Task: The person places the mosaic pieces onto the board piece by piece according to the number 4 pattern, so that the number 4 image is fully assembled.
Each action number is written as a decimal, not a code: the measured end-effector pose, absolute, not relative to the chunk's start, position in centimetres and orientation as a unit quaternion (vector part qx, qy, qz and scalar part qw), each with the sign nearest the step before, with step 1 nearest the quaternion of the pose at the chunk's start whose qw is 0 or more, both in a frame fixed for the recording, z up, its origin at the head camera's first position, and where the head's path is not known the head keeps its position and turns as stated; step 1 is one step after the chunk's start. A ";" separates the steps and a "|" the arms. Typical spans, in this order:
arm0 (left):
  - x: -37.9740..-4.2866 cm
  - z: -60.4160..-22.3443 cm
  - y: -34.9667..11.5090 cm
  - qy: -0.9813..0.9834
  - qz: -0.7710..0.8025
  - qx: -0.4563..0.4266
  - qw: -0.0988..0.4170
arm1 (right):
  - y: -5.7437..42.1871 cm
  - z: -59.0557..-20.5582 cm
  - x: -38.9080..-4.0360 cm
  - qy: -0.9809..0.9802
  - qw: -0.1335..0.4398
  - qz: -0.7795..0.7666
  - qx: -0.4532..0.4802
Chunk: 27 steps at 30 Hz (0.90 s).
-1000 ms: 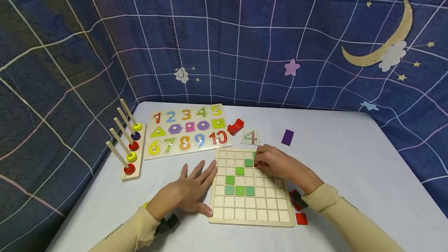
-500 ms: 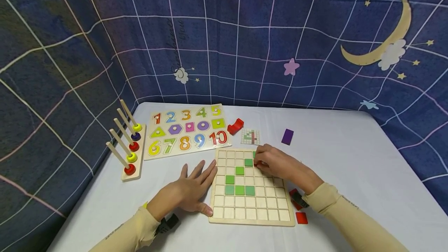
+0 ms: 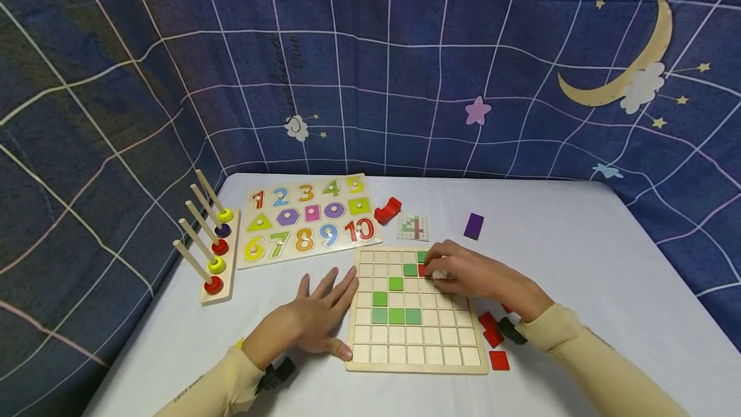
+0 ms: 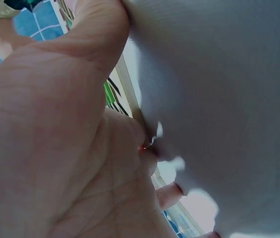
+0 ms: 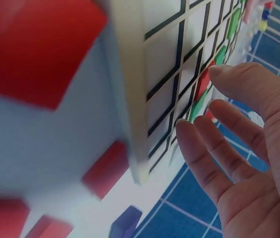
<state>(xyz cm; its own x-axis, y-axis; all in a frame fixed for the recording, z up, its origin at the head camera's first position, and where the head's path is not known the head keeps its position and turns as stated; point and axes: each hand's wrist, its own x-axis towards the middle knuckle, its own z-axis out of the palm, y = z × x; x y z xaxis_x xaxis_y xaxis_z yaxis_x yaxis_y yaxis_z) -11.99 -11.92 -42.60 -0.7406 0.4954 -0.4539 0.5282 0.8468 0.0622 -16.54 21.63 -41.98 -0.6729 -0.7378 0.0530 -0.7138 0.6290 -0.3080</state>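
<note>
A wooden grid board (image 3: pixel 359 366) lies on the white table with several green tiles (image 3: pixel 396 284) set in its cells. One red tile (image 3: pixel 423 270) sits in an upper cell, just below a green one. My right hand (image 3: pixel 483 274) hovers over the board's upper right with its fingertips beside that red tile. In the right wrist view, the thumb and fingers of this hand (image 5: pixel 251 183) are apart with nothing between them. My left hand (image 3: pixel 315 320) lies with spread fingers along the board's left edge, thumb at the lower left corner. Its palm (image 4: pixel 65 144) fills much of the left wrist view.
Loose red tiles (image 3: pixel 499 360) lie right of the board, partly under my right wrist. Behind the board are a pattern card (image 3: pixel 413 228), a purple block (image 3: pixel 473 226) and a red curved block (image 3: pixel 388 211). A number puzzle (image 3: pixel 278 256) and ring-and-peg stand (image 3: pixel 227 288) stand left.
My right hand has drawn slightly right and its fingers have come away from the red tile, which now shows in its cell. The left hand stays at the board's edge.
</note>
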 end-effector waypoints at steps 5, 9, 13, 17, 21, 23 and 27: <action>-12.0 -42.6 -12.0 0.932 -0.039 0.277 0.230 | 22.9 -41.8 -16.0 0.904 0.033 -0.150 -0.399; -12.0 -42.5 -11.9 0.931 -0.039 0.279 0.233 | 24.1 -41.7 -15.6 0.905 0.028 -0.150 -0.397; -12.2 -43.0 -12.0 0.931 -0.033 0.281 0.232 | 25.2 -41.6 -15.3 0.908 0.016 -0.146 -0.392; -12.0 -42.7 -12.0 0.931 -0.034 0.281 0.231 | 26.3 -41.4 -15.0 0.916 0.014 -0.142 -0.375; -12.0 -42.6 -12.0 0.931 -0.036 0.282 0.229 | 27.4 -41.3 -14.7 0.926 0.032 -0.144 -0.347; -12.0 -42.6 -12.0 0.931 -0.036 0.281 0.229 | 27.9 -41.5 -14.6 0.928 0.046 -0.148 -0.338; -12.1 -42.8 -12.1 0.931 -0.037 0.282 0.227 | 28.2 -42.0 -14.6 0.926 0.060 -0.157 -0.338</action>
<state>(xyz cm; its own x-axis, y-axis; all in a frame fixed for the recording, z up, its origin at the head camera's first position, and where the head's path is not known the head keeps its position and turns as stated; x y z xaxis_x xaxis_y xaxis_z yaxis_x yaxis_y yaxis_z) -12.07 -12.05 -42.79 -0.7380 0.5090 -0.4431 0.5422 0.8381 0.0596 -14.62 28.21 -42.05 -0.7646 -0.6444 -0.0060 -0.6066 0.7229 -0.3309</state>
